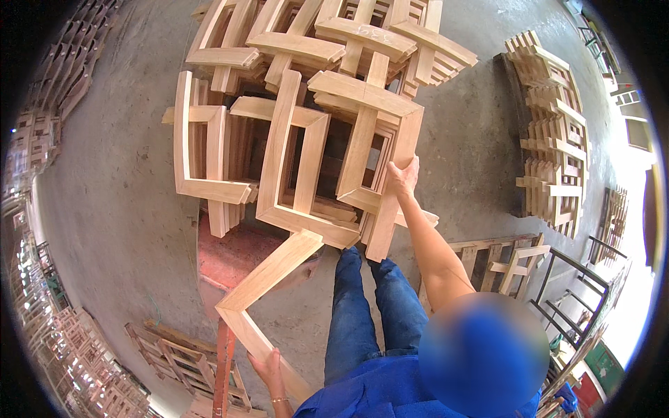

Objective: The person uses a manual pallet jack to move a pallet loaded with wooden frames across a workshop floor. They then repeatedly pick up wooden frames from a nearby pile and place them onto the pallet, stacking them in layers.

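The right hand [403, 175] is far out in front, at the end of a long, straight, bare arm. Its fingers curl shut around a piece of wood, with the thumb on the near side. The left hand [268, 368] is low and close to the body. Its fingers wrap around another piece, and a thin band sits on the wrist just below it.
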Tool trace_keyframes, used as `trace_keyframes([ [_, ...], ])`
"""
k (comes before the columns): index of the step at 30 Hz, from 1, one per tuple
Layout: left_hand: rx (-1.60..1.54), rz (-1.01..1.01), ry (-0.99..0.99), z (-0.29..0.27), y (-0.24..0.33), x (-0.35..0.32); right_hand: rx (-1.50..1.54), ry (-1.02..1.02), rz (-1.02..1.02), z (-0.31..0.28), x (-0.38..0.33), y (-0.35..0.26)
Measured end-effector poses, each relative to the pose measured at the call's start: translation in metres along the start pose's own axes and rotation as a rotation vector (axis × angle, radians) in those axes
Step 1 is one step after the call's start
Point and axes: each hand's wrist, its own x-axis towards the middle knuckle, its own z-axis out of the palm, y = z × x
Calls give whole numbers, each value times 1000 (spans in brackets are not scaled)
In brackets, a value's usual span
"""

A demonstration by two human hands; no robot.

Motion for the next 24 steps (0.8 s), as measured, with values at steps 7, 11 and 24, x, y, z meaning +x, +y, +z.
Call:
trace_keyframes([
  [7,-69,73,-45,5,9,25,31,-52,80,-13,-9,-5],
  [11,-133,124,-100,19,21,58,29,-47,44,-16,-5,4],
  [24,-25,256,-289,46,55,137,261,-167,105,-22,1,11],
])
